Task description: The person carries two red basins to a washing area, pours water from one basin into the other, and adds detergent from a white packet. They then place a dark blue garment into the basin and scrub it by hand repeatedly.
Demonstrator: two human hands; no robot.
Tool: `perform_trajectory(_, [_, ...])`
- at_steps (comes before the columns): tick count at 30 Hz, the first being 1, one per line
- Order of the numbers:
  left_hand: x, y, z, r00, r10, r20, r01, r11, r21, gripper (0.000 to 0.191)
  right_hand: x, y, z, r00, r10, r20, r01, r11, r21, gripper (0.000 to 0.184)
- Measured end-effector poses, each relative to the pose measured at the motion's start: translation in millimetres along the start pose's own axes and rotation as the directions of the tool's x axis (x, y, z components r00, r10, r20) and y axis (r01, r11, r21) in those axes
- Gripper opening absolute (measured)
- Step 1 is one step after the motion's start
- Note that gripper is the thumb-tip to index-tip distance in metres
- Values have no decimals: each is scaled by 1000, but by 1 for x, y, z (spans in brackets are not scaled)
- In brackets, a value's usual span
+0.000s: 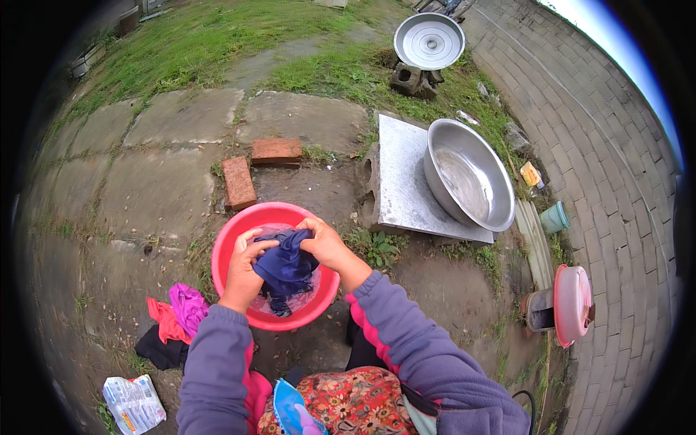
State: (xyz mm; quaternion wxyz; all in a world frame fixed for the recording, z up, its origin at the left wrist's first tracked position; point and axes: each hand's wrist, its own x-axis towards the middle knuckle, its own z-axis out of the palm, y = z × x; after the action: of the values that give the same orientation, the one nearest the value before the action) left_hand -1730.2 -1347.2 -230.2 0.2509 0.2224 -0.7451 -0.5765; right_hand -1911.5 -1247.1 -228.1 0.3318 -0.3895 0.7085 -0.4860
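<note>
A red plastic basin (222, 266) stands on the ground before me, with sudsy water (304, 302) in it. Over the water I hold up a dark blue cloth garment (285, 266), gathered between both hands. My left hand (243, 269) grips its left side with thumb and fingers. On the other side, my right hand (326, 244) pinches a fold near its top. The garment's lower part hangs down into the basin, where wet dark fabric shows at the waterline. What kind of garment it is, I cannot tell.
Left of the basin lie purple (187, 309), red (163, 319) and black clothes (160, 348), near a plastic packet (134, 403). Two bricks (239, 182) lie beyond. At right, a large metal basin (470, 174) tilts on a slab (405, 185). A brick wall (592, 136) bounds the right.
</note>
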Motion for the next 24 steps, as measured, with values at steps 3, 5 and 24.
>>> perform_trajectory(3, [-1,-3,-8,917,-111,384,264,888,-375,83,-4,-8,7,998,8,58,-43,773,633,29])
perform_trajectory(5, [4,-6,-16,864,-88,497,304,877,-372,106,-9,-16,14,994,-52,93,-36,662,748,35])
perform_trajectory(24, [3,-28,-12,990,-18,138,-50,878,476,46,-20,-39,23,902,-359,239,104,719,687,29])
